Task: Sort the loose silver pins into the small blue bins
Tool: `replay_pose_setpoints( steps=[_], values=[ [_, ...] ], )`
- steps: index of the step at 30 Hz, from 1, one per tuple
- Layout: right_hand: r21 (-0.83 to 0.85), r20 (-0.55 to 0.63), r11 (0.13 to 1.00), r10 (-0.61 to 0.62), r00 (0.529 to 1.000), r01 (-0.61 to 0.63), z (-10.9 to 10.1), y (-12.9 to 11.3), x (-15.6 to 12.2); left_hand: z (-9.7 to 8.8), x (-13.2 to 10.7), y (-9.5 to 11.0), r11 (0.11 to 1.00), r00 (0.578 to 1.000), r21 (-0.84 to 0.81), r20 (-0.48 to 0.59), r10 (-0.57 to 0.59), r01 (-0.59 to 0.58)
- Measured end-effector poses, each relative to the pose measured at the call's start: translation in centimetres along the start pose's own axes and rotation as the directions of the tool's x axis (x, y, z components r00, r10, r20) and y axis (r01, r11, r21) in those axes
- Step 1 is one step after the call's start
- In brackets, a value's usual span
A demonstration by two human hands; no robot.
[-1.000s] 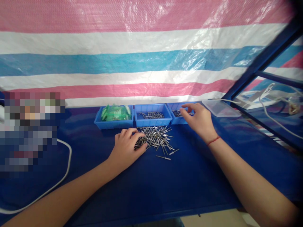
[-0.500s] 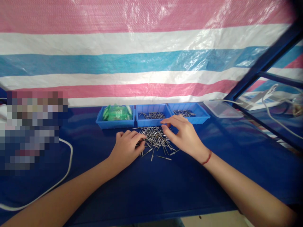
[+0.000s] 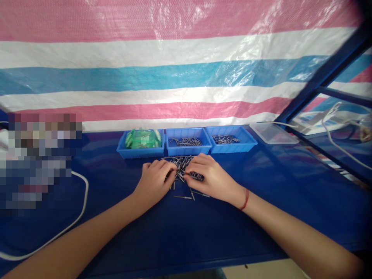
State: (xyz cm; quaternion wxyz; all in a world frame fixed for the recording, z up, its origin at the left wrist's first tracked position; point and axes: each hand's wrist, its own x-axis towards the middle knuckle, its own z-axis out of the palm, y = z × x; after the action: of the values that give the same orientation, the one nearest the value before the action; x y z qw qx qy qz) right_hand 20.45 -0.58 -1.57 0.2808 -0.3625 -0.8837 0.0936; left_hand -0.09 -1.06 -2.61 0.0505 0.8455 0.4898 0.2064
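A pile of silver blind rivets (image 3: 180, 161) lies on the blue tabletop between my two hands, with a few loose rivets (image 3: 183, 197) in front of it. My left hand (image 3: 157, 178) rests at the pile's left side, its fingers curled and closed on some rivets at the thumb and fingertips. My right hand (image 3: 207, 176) is bent over the right part of the pile, thumb and fingers drawn together around rivets. How many each hand grips is hidden by the fingers.
Behind the pile stand a blue bin (image 3: 141, 154) with green plastic packets, a middle bin (image 3: 188, 150) and a right bin (image 3: 235, 147), both holding rivets. A clear plastic lid (image 3: 274, 134) lies farther right. A white cable (image 3: 86, 193) curves along the left.
My right hand has come down and left from above the pile's right edge, closing its fingers among the rivets. Some loose rivets in front have shifted. My left hand has barely moved.
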Motion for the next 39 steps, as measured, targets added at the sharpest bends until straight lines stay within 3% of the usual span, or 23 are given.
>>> replay_pose_setpoints(
  steps=[5, 16, 23, 28, 32, 39],
  values=[
    [-0.061, 0.082, 0.998, -0.030, 0.996, 0.035, 0.7, -0.5, -0.1, 0.2, 0.2, -0.2, 0.999, 1.000, -0.038, -0.020, -0.023, 0.022],
    [-0.219, 0.045, 0.973, 0.089, 0.995, -0.077, 1.5, -0.7, -0.1, 0.6, 0.2, -0.2, 0.996, 1.000, -0.083, -0.003, -0.024, 0.023],
    [-0.024, -0.073, 0.985, 0.170, 0.983, -0.172, 1.6, -0.2, -0.1, 0.3, 0.2, -0.2, 0.990, 0.991, -0.132, -0.115, -0.066, 0.051],
    [0.200, -0.153, 0.974, 0.135, 0.979, -0.103, 1.1, -0.6, 0.0, 0.3, 0.2, -0.2, 0.968, 0.985, -0.249, -0.159, -0.065, 0.024],
    [0.207, -0.134, 0.977, 0.080, 0.988, -0.051, 1.1, -1.0, 0.0, 0.2, 0.3, -0.1, 0.935, 0.984, -0.350, -0.180, -0.016, -0.049],
    [0.223, -0.181, 0.974, 0.068, 0.981, -0.027, 1.2, -1.3, -0.1, 0.2, 0.2, 0.1, 0.902, 0.978, -0.426, -0.206, -0.019, -0.072]
  ],
)
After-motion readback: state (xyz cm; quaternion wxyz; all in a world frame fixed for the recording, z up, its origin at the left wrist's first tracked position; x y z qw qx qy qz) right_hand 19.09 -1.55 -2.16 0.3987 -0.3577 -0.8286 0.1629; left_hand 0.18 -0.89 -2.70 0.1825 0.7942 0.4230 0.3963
